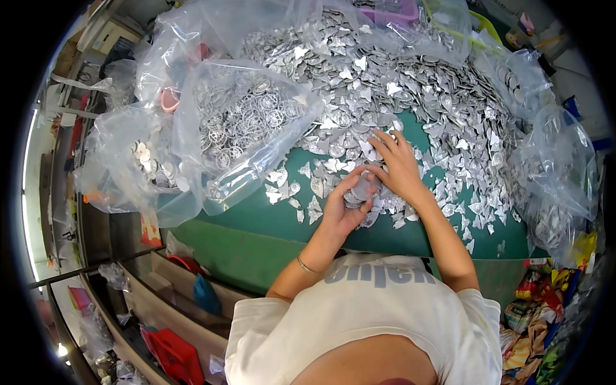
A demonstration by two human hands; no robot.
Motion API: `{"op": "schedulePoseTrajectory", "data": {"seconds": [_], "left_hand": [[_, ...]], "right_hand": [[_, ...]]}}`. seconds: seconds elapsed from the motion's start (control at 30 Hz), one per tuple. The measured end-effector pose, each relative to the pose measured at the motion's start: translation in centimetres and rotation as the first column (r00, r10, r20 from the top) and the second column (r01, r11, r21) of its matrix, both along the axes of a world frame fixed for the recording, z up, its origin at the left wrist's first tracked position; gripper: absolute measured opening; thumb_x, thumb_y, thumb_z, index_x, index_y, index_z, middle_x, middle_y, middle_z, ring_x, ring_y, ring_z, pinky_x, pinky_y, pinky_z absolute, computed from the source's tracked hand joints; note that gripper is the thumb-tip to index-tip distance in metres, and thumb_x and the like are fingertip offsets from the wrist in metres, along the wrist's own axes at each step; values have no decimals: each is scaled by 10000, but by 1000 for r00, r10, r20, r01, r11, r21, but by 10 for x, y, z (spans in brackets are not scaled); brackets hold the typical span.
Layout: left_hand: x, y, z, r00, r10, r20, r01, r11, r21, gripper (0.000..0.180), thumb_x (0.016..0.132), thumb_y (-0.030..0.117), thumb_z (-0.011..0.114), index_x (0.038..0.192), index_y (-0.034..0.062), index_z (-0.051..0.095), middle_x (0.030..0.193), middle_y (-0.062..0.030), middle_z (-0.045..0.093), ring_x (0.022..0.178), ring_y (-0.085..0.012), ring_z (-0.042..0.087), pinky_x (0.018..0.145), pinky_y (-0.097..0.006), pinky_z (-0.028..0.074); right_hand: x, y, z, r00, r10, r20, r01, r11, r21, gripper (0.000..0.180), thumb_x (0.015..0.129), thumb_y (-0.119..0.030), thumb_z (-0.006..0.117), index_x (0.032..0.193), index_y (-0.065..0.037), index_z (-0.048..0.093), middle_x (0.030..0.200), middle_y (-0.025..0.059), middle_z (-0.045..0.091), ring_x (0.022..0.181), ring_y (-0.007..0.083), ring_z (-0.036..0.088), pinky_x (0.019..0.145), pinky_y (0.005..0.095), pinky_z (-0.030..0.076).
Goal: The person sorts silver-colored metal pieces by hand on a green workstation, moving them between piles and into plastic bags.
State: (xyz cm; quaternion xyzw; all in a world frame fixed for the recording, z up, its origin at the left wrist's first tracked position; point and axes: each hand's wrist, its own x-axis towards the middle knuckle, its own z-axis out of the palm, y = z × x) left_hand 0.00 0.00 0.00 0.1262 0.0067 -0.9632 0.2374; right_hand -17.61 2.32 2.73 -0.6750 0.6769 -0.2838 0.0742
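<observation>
Over the near edge of the heap, my left hand (344, 205) is closed around a small stack of flat grey metal pieces (360, 190). My right hand (399, 168) is just beside it on the right. Its fingers stretch forward and apart over the loose pieces, while its thumb comes close to the held stack. Whether a piece sits under those fingertips is hidden. A wide heap of silvery, irregularly shaped metal pieces (443, 96) covers the far side of the green table (398, 240) and thins out toward me.
To the left, a clear plastic bag (256, 128) holds round openwork metal pieces. Another clear bag (160, 160) beside it contains flat discs. More plastic (558, 173) bunches at the right edge. Purple (394, 13) and yellow-green (484, 29) baskets stand behind. Drawers (173, 289) lie at lower left.
</observation>
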Motion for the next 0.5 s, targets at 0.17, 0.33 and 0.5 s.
{"op": "schedulePoseTrajectory", "data": {"seconds": [0.17,0.33,0.5], "left_hand": [[-3,1,35,978,105,182,-108,994,8,355,883,200,524,1226,134,462,1341,-140,406,1132,-292,491,847,-414,517],[-6,2,40,988,109,107,-108,994,-14,356,887,187,511,1227,98,454,1356,-154,385,1219,-334,416,928,-465,451],[-12,5,45,970,72,232,-46,992,-114,390,886,211,519,1240,69,435,1317,-152,432,1222,-295,424,961,-443,413]], "right_hand": [[2,28,9,997,48,-56,-47,998,31,350,722,-137,676,1058,-103,586,1235,68,480,1150,394,390,936,467,362],[5,48,17,998,-15,53,14,1000,15,339,733,-118,662,1062,-76,594,1214,78,495,1160,365,396,939,439,357],[14,57,49,959,27,282,22,985,-169,350,725,-112,663,1055,-25,586,1143,102,529,1111,332,449,935,413,354]]}}
